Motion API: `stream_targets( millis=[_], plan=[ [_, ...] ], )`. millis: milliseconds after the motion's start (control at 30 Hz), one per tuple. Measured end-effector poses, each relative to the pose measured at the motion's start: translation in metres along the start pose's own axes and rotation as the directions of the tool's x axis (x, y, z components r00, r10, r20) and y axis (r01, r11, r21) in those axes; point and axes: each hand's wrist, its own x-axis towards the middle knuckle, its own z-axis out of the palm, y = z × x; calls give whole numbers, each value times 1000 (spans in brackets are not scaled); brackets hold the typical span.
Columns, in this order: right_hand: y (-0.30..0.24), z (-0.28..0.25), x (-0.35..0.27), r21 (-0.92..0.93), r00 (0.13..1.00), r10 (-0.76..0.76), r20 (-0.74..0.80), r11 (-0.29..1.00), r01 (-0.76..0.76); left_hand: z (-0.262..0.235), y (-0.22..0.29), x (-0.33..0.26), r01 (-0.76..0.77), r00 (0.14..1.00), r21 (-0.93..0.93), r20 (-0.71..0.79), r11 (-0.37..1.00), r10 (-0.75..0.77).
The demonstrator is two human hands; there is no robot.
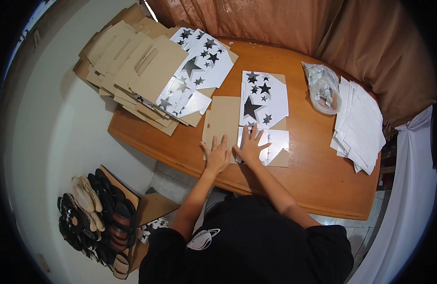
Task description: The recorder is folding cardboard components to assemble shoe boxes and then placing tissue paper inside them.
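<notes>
A flat cardboard box blank (223, 113) lies in front of me on the wooden table. Its left part is bare brown, and its right part carries a glossy white printed face with black and grey stars (275, 102). My left hand (219, 155) rests on the brown part with its fingers spread. Just beside it, my right hand (251, 147) lies flat on the lower white part, fingers spread as well. Both hands cover some of the blank near its lower edge.
A tall pile of flattened cardboard blanks (147, 71) overhangs the table's left end. On the right are a clear plastic bag (322, 90) and a stack of white sheets (358, 128). Several shoes (102, 208) and an open carton (154, 208) are at the lower left.
</notes>
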Motion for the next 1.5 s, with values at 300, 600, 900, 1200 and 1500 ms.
stream_targets(
  millis=[300,600,900,1200,1500],
  plan=[
    [23,-49,-49,144,981,-157,-117,974,173,4,56,-34,47,994,46,96,998,-51],
    [106,-45,-95,162,740,-455,-496,788,593,0,59,99,225,918,-367,-230,903,-322],
    [118,-74,-84,-105,474,-618,-627,670,735,-7,22,185,-105,992,-810,-127,577,1],
    [113,-104,-31,102,486,-233,-842,817,568,-36,15,113,-256,763,-352,-645,900,-35],
    [89,-62,-17,783,781,305,-545,519,343,3,-17,-12,175,926,-364,-255,915,-279]
  ],
)
